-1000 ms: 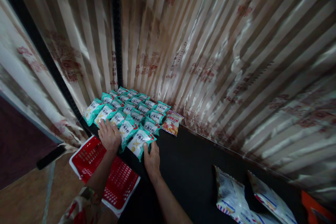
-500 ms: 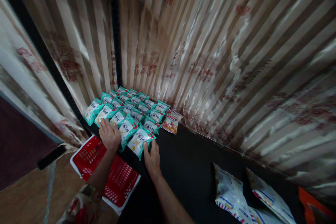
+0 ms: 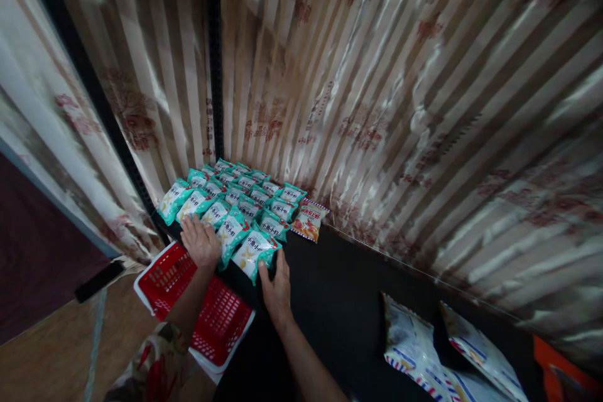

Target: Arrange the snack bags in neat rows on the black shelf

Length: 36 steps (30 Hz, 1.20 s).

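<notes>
Rows of teal-and-white snack bags (image 3: 233,196) lie close together at the shelf's far left corner. My left hand (image 3: 200,240) rests palm down, fingers stretched out, against the near edge of the front row. At the row's right end, my right hand (image 3: 277,289) touches the corner of the front snack bag (image 3: 254,253), its thumb at the near edge and its fingers along the right side. Thumb and fingers are apart, and neither hand lifts a bag. Beside the rows on the right lies an orange-and-white snack bag (image 3: 308,220) with a striped border.
Below my left arm is a red plastic basket (image 3: 221,320) with a white rim. Larger silver-white bags (image 3: 414,345) lie on the black shelf (image 3: 339,301) at right, near an orange package (image 3: 560,364). A black post (image 3: 215,69) and striped sheeting (image 3: 377,107) stand behind.
The view has shifted slightly, bringing the upper black bar into sight. Both hands keep nearly the same places against the front row, and the bags' arrangement looks unchanged.
</notes>
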### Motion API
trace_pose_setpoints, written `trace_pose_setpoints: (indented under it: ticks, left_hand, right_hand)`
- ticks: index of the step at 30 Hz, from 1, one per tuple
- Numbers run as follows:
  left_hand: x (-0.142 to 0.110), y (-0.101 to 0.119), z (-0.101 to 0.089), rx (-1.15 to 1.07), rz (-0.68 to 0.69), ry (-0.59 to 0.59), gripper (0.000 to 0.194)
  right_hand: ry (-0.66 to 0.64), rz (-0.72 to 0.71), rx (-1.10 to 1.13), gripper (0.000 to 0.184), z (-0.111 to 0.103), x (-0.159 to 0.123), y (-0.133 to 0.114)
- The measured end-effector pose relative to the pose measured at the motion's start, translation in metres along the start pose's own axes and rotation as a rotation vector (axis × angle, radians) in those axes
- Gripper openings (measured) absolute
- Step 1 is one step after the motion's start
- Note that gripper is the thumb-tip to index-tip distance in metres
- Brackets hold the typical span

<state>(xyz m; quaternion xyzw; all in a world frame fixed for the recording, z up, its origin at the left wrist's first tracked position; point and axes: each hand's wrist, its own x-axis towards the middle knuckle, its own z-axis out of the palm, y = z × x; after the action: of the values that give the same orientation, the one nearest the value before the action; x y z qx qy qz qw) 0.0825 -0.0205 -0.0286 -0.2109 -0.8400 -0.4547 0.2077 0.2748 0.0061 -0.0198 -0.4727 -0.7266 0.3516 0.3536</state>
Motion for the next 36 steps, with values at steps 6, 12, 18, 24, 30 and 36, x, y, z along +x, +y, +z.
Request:
trace_pose_setpoints:
  ticks: [6, 12, 18, 24, 30, 36]
  left_hand:
    - [-0.007, -0.001, -0.009, -0.118, -0.004, 0.015, 0.051]
    - [-0.059, 0.009, -0.042, -0.255, 0.021, -0.014, 0.049]
    - [-0.120, 0.023, -0.068, -0.315, 0.195, -0.138, 0.048]
    - [-0.128, 0.032, -0.065, -0.315, 0.149, -0.193, 0.048]
    - [-0.123, 0.049, -0.078, -0.353, 0.227, -0.228, 0.045]
    - [-0.181, 0.078, -0.109, -0.410, 0.389, -0.467, 0.036]
  right_hand:
    - [0.029, -0.047, -0.026, 0.066, -0.010, -0.018, 0.002]
    - [0.057, -0.048, -0.019, 0.062, -0.014, -0.030, 0.013]
    - [0.111, -0.065, 0.016, 0.054, -0.022, -0.042, 0.017]
    - [0.111, -0.037, 0.117, 0.050, -0.037, -0.057, 0.020]
    - [0.158, 0.016, 0.199, 0.041, -0.063, -0.086, 0.014]
    - [0.186, 0.027, 0.207, 0.032, -0.088, -0.117, 0.016]
